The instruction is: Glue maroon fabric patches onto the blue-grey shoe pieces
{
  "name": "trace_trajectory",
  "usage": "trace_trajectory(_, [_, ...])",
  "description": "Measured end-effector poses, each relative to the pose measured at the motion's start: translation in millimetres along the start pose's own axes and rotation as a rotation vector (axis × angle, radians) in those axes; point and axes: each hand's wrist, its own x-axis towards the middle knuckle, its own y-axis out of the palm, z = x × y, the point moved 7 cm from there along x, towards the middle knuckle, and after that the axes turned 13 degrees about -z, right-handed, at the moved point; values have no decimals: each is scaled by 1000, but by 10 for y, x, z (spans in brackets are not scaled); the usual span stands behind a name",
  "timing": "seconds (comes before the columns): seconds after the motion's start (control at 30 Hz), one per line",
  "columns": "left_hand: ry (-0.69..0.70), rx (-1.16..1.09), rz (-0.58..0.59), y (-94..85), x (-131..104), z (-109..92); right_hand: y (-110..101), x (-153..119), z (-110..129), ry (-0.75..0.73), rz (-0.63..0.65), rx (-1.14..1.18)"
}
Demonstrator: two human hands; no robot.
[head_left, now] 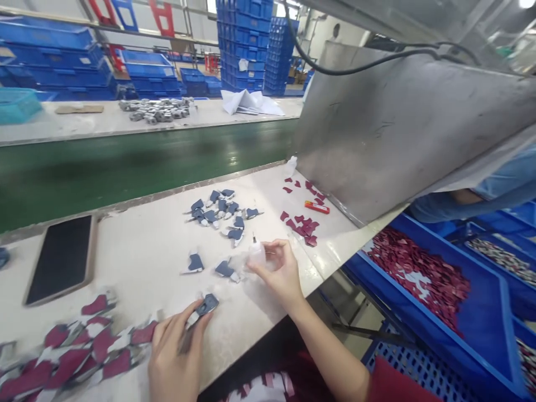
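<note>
Left hand [178, 352]: grips one blue-grey piece [209, 304] between thumb and fingers.
Right hand [282, 273]: holds a white bottle [257, 255], apparently needle-tipped, tip up.
Blue-grey pieces [221, 205]: on the tabletop [138, 245], beyond the left hand.
Maroon pieces [103, 343]: left of the left hand.

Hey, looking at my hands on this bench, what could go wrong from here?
If tilted, the thin-tipped bottle in the right hand might drip onto the loose blue-gray pieces beside it. The small blue-gray part pinched in the left hand could slip.
</note>
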Motion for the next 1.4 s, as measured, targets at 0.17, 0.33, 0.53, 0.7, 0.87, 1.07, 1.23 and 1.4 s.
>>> trace_trajectory(0.17, [43, -22, 35, -11, -6, 40, -68, -20, 2, -4, 197, -96])
trace_trajectory(0.33, [-92, -24, 30, -52, 7, 56, -370, 405, 242, -269, 238, -627])
trace_trajectory(0.53, [-584, -120, -57, -173, -66, 35, -547, 1141, 197, -200, -22, -860])
trace_trajectory(0.7, [-855, -405, -126, -171, -150, 0, -409, 1215, 113, -140, -13, -876])
trace_trajectory(0.87, [-919, -592, -145, -151, -157, -13, -557, 944, 537, -202, -61, -688])
trace_trajectory(1.07, [-829, -728, -148, -221, -112, -290, -549, 0, 1310, -282, -91, 77])
trace_trajectory(1.23, [-730, -657, -111, -353, -112, -463, 127, -581, 1197, -9, 332, 188])
trace_trajectory(1.4, [-719, -546, -136, -496, -159, -568, 423, -773, 937, 244, 401, 263])
